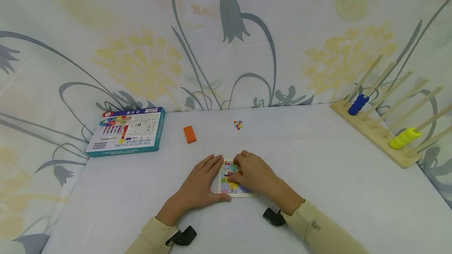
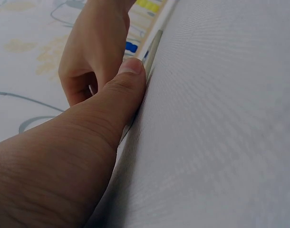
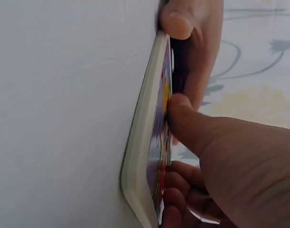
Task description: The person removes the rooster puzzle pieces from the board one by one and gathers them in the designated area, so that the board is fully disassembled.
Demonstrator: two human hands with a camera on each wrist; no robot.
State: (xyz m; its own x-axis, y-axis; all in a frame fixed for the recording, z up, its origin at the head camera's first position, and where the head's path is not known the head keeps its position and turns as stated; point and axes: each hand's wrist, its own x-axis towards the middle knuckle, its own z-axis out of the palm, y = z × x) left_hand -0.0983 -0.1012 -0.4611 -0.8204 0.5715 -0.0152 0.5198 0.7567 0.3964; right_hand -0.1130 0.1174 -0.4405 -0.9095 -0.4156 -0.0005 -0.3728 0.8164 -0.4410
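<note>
A small jigsaw puzzle (image 1: 227, 186) with a pale frame and a colourful picture lies flat on the white table. My left hand (image 1: 200, 185) steadies it from the left, fingers extended along its left side and thumb against the near edge. Over the picture's right part is my right hand (image 1: 259, 173), thumb and bent fingertips touching the surface apart from each other. In the right wrist view the right thumb (image 3: 180, 105) meets the picture (image 3: 157, 147). Much of the picture is hidden under this hand. Beyond the puzzle lies a loose colourful jigsaw piece (image 1: 238, 124).
An orange block (image 1: 189, 134) lies behind my left hand. At the back left is a flat toy box (image 1: 127, 131) with printed text. A wooden peg rack (image 1: 374, 132) with blue beads (image 1: 358, 104) and yellow beads (image 1: 404, 138) stands at the right. Patterned cloth hangs behind.
</note>
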